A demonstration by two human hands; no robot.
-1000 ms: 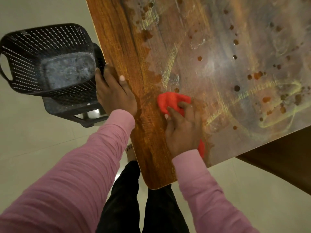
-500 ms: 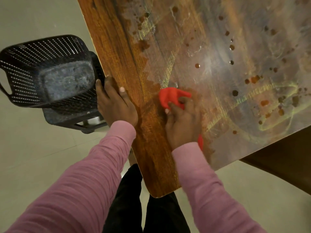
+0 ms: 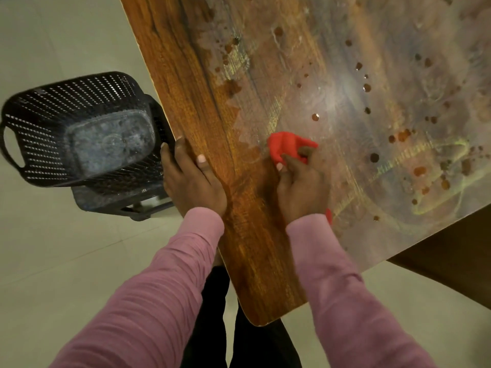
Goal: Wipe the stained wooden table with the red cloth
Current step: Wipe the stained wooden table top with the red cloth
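Note:
The wooden table (image 3: pixel 191 83) fills the upper right, its left strip bare brown wood. Further right the top carries grey smears, yellowish streaks and several dark brown drops (image 3: pixel 315 117). A bunched red cloth (image 3: pixel 285 146) lies on the table at the border of the smeared area. My right hand (image 3: pixel 301 187) grips it with curled fingers and presses it down; a bit of cloth shows by the wrist. My left hand (image 3: pixel 191 179) rests on the table's left edge, thumb on top, fingers over the side.
A black perforated plastic basket (image 3: pixel 47 107) sits on a dark stool (image 3: pixel 119 200) just left of the table, close to my left hand. Pale tiled floor (image 3: pixel 66 248) surrounds it. A dark wooden surface (image 3: pixel 451 251) lies beyond the table's lower right edge.
My right hand has pushed the red cloth a little forward and to the right along the border of the smears. My left hand has stayed on the table's edge.

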